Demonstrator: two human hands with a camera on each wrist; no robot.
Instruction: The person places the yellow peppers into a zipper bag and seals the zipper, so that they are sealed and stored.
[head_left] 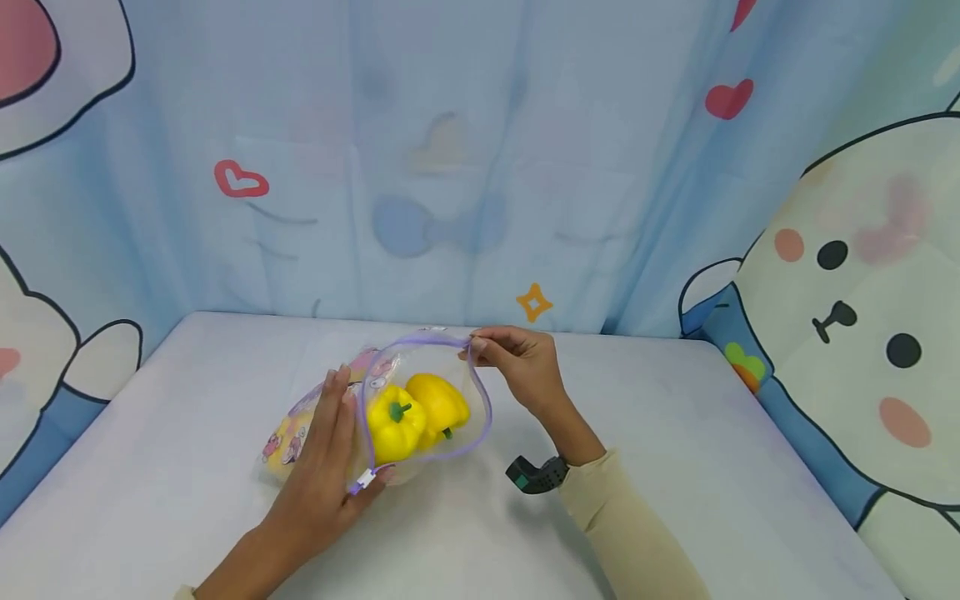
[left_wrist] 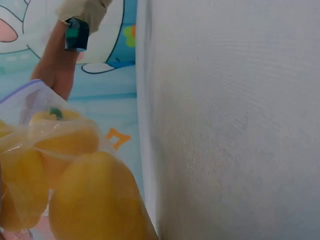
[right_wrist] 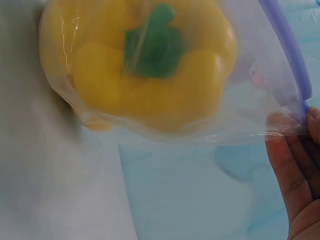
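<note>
A clear plastic zipper bag [head_left: 480, 421] with a purple zip edge and pink cartoon prints stands with its mouth spread wide in the head view. Inside lie several yellow bell peppers; one pepper [head_left: 395, 423] shows its green stem, as does another pepper [right_wrist: 150, 95] through the plastic. My left hand [head_left: 322, 467] rests along the bag's left side with straight fingers, its thumb near the white slider [head_left: 365, 478]. At the far right corner of the mouth, my right hand [head_left: 521, 362] pinches the purple edge between thumb and fingers.
The bag is on a white-covered table [head_left: 660, 450]. Behind it hangs a light blue curtain [head_left: 300, 108] with hearts and cartoon animals. A dark wrist device [head_left: 536, 475] is strapped to the right wrist.
</note>
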